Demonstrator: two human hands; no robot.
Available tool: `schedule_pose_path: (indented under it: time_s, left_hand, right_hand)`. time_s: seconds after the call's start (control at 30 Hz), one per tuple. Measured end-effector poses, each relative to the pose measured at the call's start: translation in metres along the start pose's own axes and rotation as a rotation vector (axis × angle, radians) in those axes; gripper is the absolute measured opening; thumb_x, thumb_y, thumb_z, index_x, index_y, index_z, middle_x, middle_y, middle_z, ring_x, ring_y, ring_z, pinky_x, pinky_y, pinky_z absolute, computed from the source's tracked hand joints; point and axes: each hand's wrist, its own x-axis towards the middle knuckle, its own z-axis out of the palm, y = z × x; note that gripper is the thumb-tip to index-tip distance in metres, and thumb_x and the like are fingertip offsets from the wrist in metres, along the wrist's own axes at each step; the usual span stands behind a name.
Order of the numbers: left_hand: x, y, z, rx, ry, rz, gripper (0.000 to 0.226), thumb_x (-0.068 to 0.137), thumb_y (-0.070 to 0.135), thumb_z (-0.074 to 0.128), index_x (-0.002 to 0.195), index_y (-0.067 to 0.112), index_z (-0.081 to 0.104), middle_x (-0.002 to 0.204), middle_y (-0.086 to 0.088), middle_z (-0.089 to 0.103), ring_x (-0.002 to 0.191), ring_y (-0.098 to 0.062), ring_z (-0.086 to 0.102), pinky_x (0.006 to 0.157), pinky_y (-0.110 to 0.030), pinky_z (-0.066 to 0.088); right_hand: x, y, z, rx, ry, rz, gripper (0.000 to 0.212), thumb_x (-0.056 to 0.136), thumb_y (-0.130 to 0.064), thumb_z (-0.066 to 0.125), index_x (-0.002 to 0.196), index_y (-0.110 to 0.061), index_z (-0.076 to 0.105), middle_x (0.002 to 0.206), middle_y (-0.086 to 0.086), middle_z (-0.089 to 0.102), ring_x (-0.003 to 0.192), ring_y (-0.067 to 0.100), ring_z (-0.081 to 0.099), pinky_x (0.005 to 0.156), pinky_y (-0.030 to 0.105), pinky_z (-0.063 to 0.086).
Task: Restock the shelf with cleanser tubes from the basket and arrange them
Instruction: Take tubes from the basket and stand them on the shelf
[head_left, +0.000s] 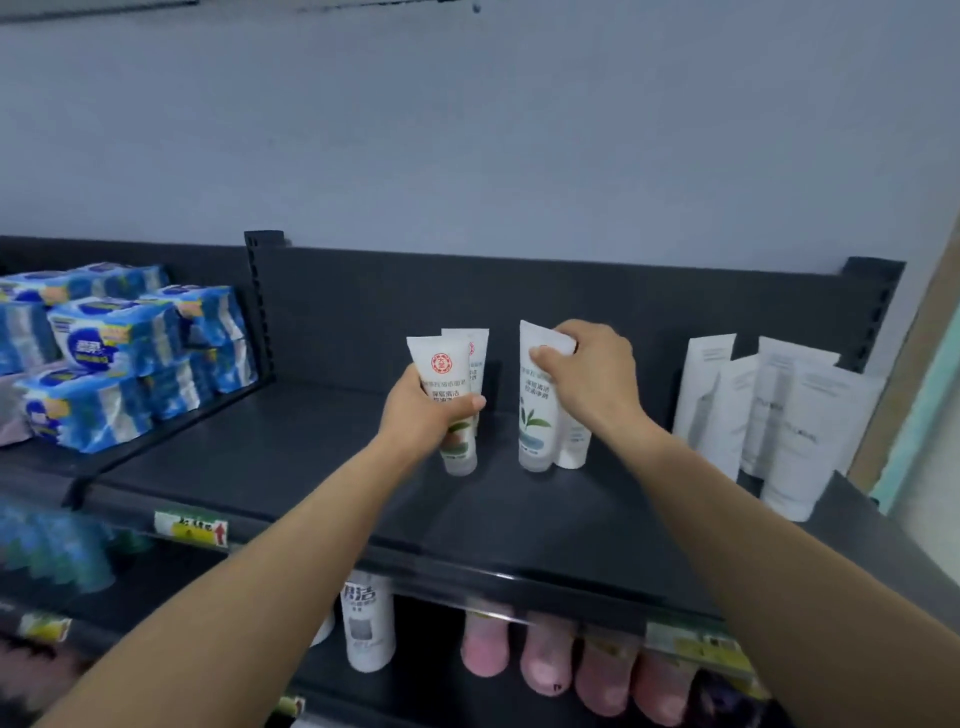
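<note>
Both our arms stretch over the shelf (311, 457); left hand (421, 410) grips a tube (441, 369), right hand (597, 374) pinches a second tube (535, 415) at its top.

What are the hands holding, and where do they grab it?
The left hand grips the left cleanser tube round its middle. The right hand pinches the right cleanser tube at its flat top end. Both tubes are upright, cap down.

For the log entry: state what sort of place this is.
Most likely a shop aisle: dark metal shelves with price tags on the front edges, rows of tubes and stacked blue packs as stock.
</note>
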Motion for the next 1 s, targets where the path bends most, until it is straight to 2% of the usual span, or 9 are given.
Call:
schedule_pose_path:
  time_s: [0.1, 0.17, 0.27, 0.37, 0.47, 0.7, 0.87, 0.93, 1.0]
  left_hand:
    - [0.016, -0.010, -0.003, 0.065, 0.040, -0.009, 0.032, 0.072, 0.009, 0.078, 0.096, 0.017, 0.058, 0.091, 0.003, 0.070, 0.086, -0.017, 0.068, 0.079, -0.041, 0.057]
    - [0.024, -0.016, -0.006, 0.088, 0.069, -0.029, 0.031, 0.074, 0.007, 0.077, 0.089, 0.022, 0.054, 0.085, 0.007, 0.066, 0.084, -0.015, 0.066, 0.080, -0.042, 0.056]
    - [0.033, -0.025, -0.010, 0.096, 0.106, -0.087, 0.040, 0.075, 0.007, 0.076, 0.104, 0.014, 0.050, 0.092, 0.001, 0.063, 0.089, -0.020, 0.065, 0.081, -0.043, 0.057]
    - [0.040, -0.033, -0.010, 0.097, 0.134, -0.101, 0.042, 0.076, 0.006, 0.075, 0.107, 0.011, 0.048, 0.093, -0.001, 0.063, 0.087, -0.019, 0.065, 0.075, -0.040, 0.059]
    - [0.048, -0.037, -0.009, 0.097, 0.163, -0.112, 0.040, 0.078, 0.005, 0.073, 0.109, 0.009, 0.048, 0.095, -0.003, 0.062, 0.090, -0.022, 0.065, 0.076, -0.042, 0.059]
    - [0.056, -0.036, -0.004, 0.180, 0.155, -0.141, 0.030, 0.082, 0.003, 0.068, 0.103, 0.010, 0.048, 0.105, -0.006, 0.063, 0.093, -0.023, 0.066, 0.072, -0.033, 0.059]
    - [0.051, -0.033, -0.005, 0.260, 0.147, -0.154, 0.036, 0.082, 0.006, 0.069, 0.111, 0.008, 0.049, 0.109, -0.007, 0.063, 0.097, -0.023, 0.064, 0.083, -0.039, 0.057]
    - [0.046, -0.032, -0.010, 0.330, 0.161, -0.142, 0.045, 0.082, 0.011, 0.070, 0.119, 0.009, 0.045, 0.107, -0.002, 0.060, 0.095, -0.019, 0.061, 0.084, -0.035, 0.054]
    - [0.038, -0.029, -0.021, 0.401, 0.192, -0.101, 0.049, 0.083, 0.014, 0.069, 0.126, 0.009, 0.044, 0.108, 0.000, 0.055, 0.093, -0.014, 0.054, 0.078, -0.027, 0.046]
  right_hand:
    - [0.015, 0.006, 0.025, -0.030, -0.084, -0.019, 0.015, 0.087, -0.025, 0.059, 0.087, -0.011, 0.064, 0.083, 0.003, 0.068, 0.079, 0.023, 0.063, 0.065, 0.030, 0.046]
    - [0.023, 0.008, 0.043, -0.046, -0.132, -0.019, 0.020, 0.088, -0.025, 0.058, 0.095, -0.007, 0.065, 0.086, 0.005, 0.067, 0.083, 0.026, 0.062, 0.067, 0.031, 0.045]
    - [0.034, 0.013, 0.062, -0.059, -0.169, -0.013, 0.023, 0.088, -0.025, 0.058, 0.103, -0.011, 0.066, 0.097, 0.008, 0.068, 0.094, 0.030, 0.061, 0.071, 0.027, 0.040]
    - [0.042, 0.017, 0.075, -0.073, -0.186, 0.006, 0.029, 0.090, -0.027, 0.057, 0.113, -0.011, 0.064, 0.108, 0.010, 0.067, 0.101, 0.031, 0.060, 0.076, 0.029, 0.042]
    - [0.048, 0.020, 0.083, -0.070, -0.209, 0.029, 0.033, 0.090, -0.028, 0.056, 0.118, -0.011, 0.062, 0.113, 0.011, 0.066, 0.104, 0.032, 0.059, 0.080, 0.032, 0.045]
    - [0.050, 0.023, 0.082, -0.078, -0.195, 0.041, 0.033, 0.092, -0.023, 0.054, 0.125, -0.017, 0.056, 0.118, 0.006, 0.064, 0.107, 0.028, 0.057, 0.074, 0.027, 0.035]
    - [0.041, 0.009, 0.068, -0.117, -0.129, -0.012, 0.039, 0.093, -0.018, 0.054, 0.131, -0.015, 0.049, 0.125, 0.007, 0.058, 0.109, 0.028, 0.056, 0.079, 0.030, 0.038]
    - [0.033, -0.002, 0.061, -0.115, -0.060, -0.064, 0.041, 0.093, -0.017, 0.052, 0.133, -0.016, 0.047, 0.127, 0.005, 0.055, 0.109, 0.028, 0.056, 0.080, 0.031, 0.039]
    - [0.023, -0.019, 0.059, -0.080, -0.027, -0.123, 0.038, 0.093, -0.017, 0.051, 0.131, -0.018, 0.049, 0.125, 0.003, 0.057, 0.107, 0.026, 0.057, 0.078, 0.028, 0.036]
